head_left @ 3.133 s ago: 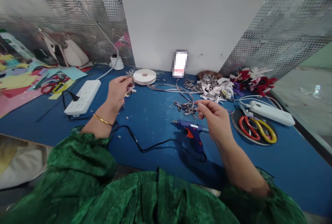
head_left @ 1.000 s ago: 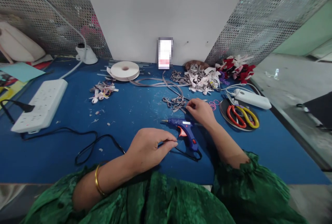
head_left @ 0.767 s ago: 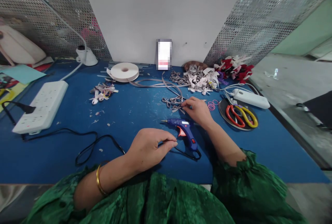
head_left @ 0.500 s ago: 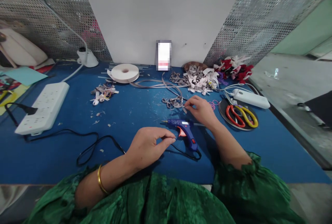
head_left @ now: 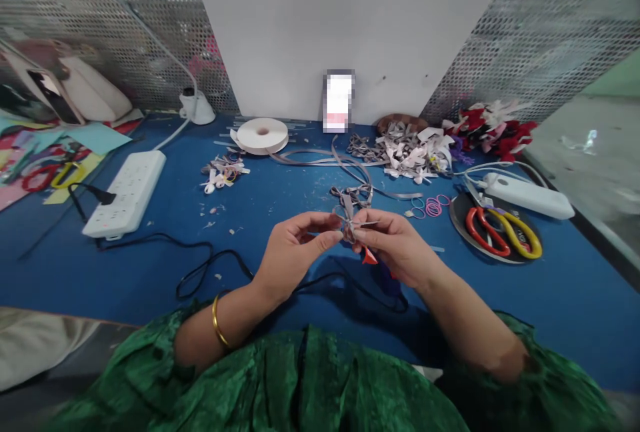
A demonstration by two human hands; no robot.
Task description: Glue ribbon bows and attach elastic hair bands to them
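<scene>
Between my two hands, above the middle of the table, is a small grey ribbon bow [head_left: 350, 222] with loops and thin ends sticking out. My left hand [head_left: 300, 245] pinches it from the left with thumb and fingertips. From the right, my right hand [head_left: 395, 242] grips the bow the same way. Below my right hand lies the blue glue gun [head_left: 387, 279], mostly hidden, with its orange trigger showing and its black cord trailing left. Just beyond the bow rests a small heap of grey ribbon pieces [head_left: 364, 193].
A ribbon roll [head_left: 263, 135] stands at the back, a phone [head_left: 338, 102] leaning behind. Ribbon bows [head_left: 415, 152] are heaped back right. Red-and-yellow scissors [head_left: 500, 232] lie on a dark round dish; pink elastic bands [head_left: 436, 205] sit nearby. A power strip [head_left: 127, 192] is at left.
My right hand has brought a grey ribbon bow from the small heap back toward me. My left hand has risen to meet it and now grips it too. The view has shifted left.
</scene>
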